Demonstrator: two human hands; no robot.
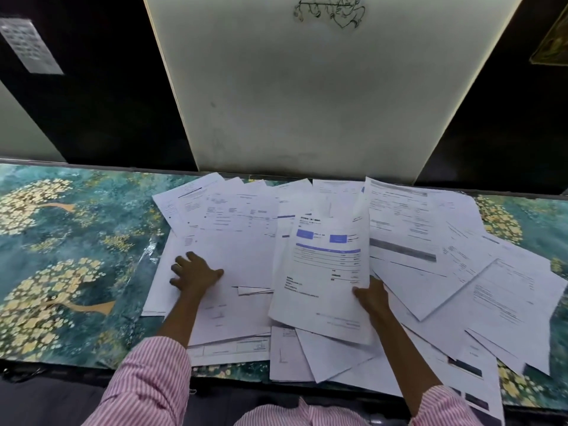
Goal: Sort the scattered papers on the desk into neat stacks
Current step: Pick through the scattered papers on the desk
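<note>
Several white printed papers [408,238] lie scattered and overlapping across the middle and right of the desk [70,241]. My left hand [193,272] rests flat, fingers spread, on a blank-looking sheet [242,256] at the left of the pile. My right hand [372,298] grips the lower right edge of a sheet with blue boxes and a blue bar [325,259], which is lifted slightly above the pile. More sheets [310,358] poke out below it near the desk's front edge.
The desk has a teal cover with golden flower-tree patterns. A white wall panel [307,87] rises behind the papers, flanked by dark panels. Bare desk surface lies to the left of the pile. Some papers overhang the front edge at the right [473,392].
</note>
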